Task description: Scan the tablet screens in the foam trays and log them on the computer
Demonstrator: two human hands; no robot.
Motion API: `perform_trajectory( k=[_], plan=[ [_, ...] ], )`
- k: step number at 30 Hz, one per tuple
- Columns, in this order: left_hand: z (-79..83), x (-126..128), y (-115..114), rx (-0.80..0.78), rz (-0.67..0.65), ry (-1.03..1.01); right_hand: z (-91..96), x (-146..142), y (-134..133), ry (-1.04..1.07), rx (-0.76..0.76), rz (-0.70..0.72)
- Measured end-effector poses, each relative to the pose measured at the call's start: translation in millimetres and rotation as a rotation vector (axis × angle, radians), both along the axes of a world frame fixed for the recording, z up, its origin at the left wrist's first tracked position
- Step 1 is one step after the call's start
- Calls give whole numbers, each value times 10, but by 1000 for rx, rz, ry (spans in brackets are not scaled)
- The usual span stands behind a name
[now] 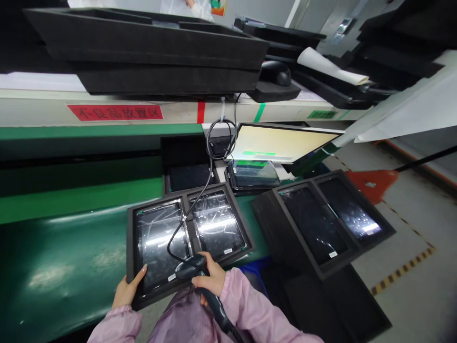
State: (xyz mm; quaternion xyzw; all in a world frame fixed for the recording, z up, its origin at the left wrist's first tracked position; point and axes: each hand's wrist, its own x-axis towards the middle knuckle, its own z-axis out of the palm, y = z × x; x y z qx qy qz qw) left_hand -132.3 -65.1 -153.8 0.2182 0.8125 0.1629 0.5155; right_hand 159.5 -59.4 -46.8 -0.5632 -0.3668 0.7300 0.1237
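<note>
Right hand (214,278) around scanner (190,268)

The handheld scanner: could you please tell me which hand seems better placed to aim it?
The right hand, probably: it grips the handheld scanner, while the left hand holds the tray's edge.

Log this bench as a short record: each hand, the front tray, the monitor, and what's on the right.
left hand: thumb over left edge of black rectangular foam tray
right hand: grips dark, wand-like handheld scanner
front tray contents: two glossy black rectangular panels
flat rectangular monitor: lit, pale yellow
right side: second black foam tray, two dark rectangular panels
</note>
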Motion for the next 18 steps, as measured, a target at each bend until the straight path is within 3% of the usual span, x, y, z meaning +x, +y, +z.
perform_trajectory(
  k=[5, 9, 14, 18],
  plan=[
    [-12, -19, -4, -30, -27, 19, -37, 57, 8, -80, 61, 86],
    [48, -1, 15, -52, -51, 25, 11, 269, 66, -229, 272, 137],
    [61, -22, 30, -44, -88, 64, 203, 928, 285, -629, 567, -11],
    [0, -19, -15, 70, -127, 158, 192, 1533, 510, -980, 461, -116]
  ],
)
